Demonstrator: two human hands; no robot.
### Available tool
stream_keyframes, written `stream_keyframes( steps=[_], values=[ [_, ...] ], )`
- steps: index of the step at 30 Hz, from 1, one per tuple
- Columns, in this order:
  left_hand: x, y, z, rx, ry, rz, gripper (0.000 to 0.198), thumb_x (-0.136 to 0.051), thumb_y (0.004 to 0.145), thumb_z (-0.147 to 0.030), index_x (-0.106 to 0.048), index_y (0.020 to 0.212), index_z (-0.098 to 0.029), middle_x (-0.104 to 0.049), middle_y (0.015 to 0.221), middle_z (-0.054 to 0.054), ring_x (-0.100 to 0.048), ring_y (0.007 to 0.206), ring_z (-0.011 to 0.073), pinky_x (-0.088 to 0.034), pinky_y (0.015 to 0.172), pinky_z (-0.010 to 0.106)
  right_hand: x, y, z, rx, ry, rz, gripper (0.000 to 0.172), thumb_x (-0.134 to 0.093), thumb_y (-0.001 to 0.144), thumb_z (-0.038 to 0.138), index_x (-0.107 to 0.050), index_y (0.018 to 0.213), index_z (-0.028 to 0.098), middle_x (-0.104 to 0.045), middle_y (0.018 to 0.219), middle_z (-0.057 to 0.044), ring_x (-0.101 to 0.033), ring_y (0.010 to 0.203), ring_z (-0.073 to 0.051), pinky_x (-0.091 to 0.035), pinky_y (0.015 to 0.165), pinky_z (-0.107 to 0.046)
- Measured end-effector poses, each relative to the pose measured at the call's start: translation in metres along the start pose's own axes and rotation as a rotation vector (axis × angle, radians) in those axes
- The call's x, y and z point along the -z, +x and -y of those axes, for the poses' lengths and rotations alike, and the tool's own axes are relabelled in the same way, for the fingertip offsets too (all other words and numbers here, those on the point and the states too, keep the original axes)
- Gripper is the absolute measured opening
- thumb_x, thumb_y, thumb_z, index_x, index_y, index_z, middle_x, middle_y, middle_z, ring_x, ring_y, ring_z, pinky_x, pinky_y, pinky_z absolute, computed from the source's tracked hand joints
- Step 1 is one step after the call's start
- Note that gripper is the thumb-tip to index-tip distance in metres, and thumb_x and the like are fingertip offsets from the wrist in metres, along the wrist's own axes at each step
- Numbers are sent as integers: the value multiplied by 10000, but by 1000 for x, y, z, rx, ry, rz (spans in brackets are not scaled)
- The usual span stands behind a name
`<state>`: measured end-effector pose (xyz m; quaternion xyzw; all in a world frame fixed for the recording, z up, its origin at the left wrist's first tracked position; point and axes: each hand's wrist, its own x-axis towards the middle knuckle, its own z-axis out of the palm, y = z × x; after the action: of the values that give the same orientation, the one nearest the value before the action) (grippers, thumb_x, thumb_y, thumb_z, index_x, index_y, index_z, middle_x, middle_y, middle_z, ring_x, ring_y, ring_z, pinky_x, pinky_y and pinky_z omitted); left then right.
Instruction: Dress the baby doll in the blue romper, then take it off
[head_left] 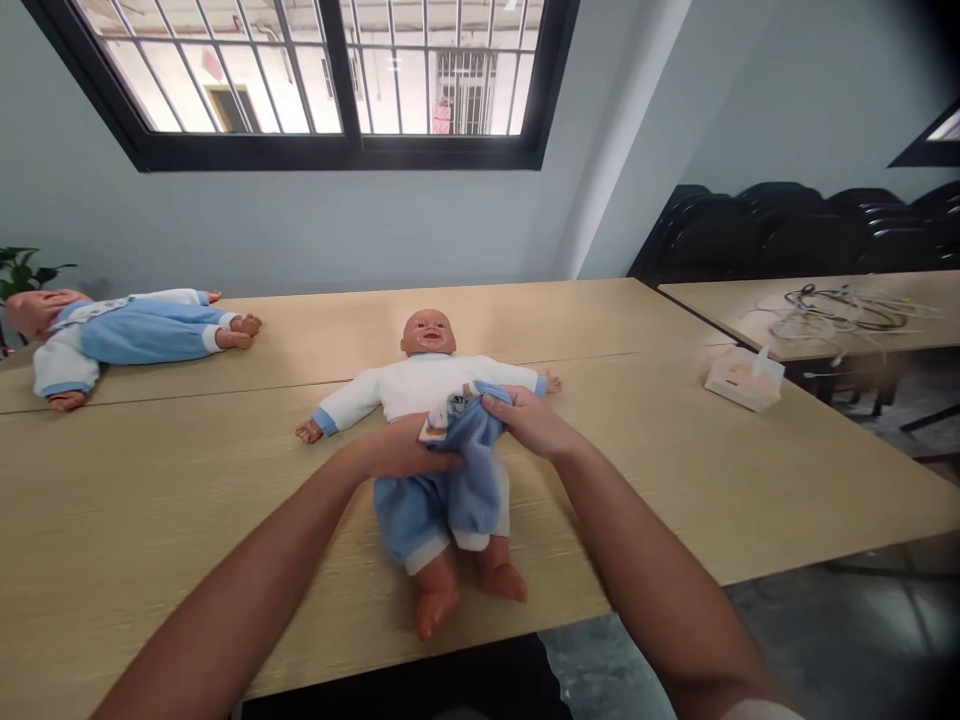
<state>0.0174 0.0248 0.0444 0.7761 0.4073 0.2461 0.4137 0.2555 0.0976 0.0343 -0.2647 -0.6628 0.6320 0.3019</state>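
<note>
A baby doll (pixel 429 334) lies on its back on the table, head toward the window and bare feet toward me. It wears a white top (pixel 409 383) with blue cuffs, its arms spread out. Blue overalls (pixel 472 480) with white leg cuffs cover its legs, and their printed bib is lifted over the doll's belly. My right hand (pixel 529 422) pinches the upper right edge of the blue cloth. On the other side, my left hand (pixel 409 447) is closed on the overalls near the bib, its fingertips partly hidden by the fabric.
A second doll (pixel 150 330) in similar clothes lies at the far left of the wooden table (pixel 225 520). A tissue box (pixel 745 378) stands near the right edge. Coiled cables (pixel 844 308) lie on another table, with stacked black chairs (pixel 787 230) behind.
</note>
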Motion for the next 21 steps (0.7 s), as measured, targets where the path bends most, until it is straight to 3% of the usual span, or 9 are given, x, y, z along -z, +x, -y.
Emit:
stream_keyframes(
  steps=[2, 5, 7, 12, 17, 21],
  values=[
    [-1, 4, 3, -23, -40, -78, 548, -676, 916, -569, -709, 1326, -206, -699, 1398, 85, -634, 1272, 360, -444, 1176, 476, -6, -2, 2, -1, 19, 39, 554, -717, 849, 693, -737, 1029, 169, -742, 939, -43, -660, 837, -179, -527, 782, -289],
    [-2, 9, 11, -54, -151, -225, 553, -623, 944, -591, -693, 1335, -206, -666, 1447, 88, -594, 1344, 341, -400, 1220, 477, -9, -6, 11, -58, -180, 195, 603, -827, 789, 599, -724, 1221, 190, -755, 1082, -48, -668, 950, -203, -538, 852, -306],
    [-4, 10, 16, -59, -193, -300, 569, -622, 941, -608, -688, 1332, -201, -683, 1422, 99, -604, 1337, 333, -402, 1217, 493, -8, -6, 15, -66, -294, 233, 595, -853, 790, 520, -711, 1279, 212, -750, 1175, -49, -663, 1017, -217, -534, 901, -319],
    [-11, 6, 19, -30, -268, -443, 620, -689, 893, -626, -684, 1329, -184, -705, 1378, 125, -611, 1325, 345, -389, 1220, 517, 5, 2, 6, -47, -242, 145, 448, -752, 869, 593, -745, 1006, 167, -738, 900, -25, -631, 801, -175, -518, 764, -303],
    [-9, -2, 16, 7, -232, -301, 674, -695, 876, -655, -661, 1377, -205, -703, 1380, 113, -563, 1372, 372, -374, 1233, 533, 1, 1, -2, -44, 207, 42, 512, -789, 833, 609, -727, 1112, 184, -767, 1062, -68, -699, 982, -210, -551, 902, -333],
    [-3, -3, 15, -9, -189, -141, 700, -726, 864, -631, -635, 1417, -210, -669, 1436, 95, -596, 1325, 388, -418, 1200, 515, -11, -8, 1, -128, 378, 73, 532, -817, 818, 587, -721, 1164, 194, -759, 1190, -91, -714, 1057, -216, -556, 957, -330]
  ],
)
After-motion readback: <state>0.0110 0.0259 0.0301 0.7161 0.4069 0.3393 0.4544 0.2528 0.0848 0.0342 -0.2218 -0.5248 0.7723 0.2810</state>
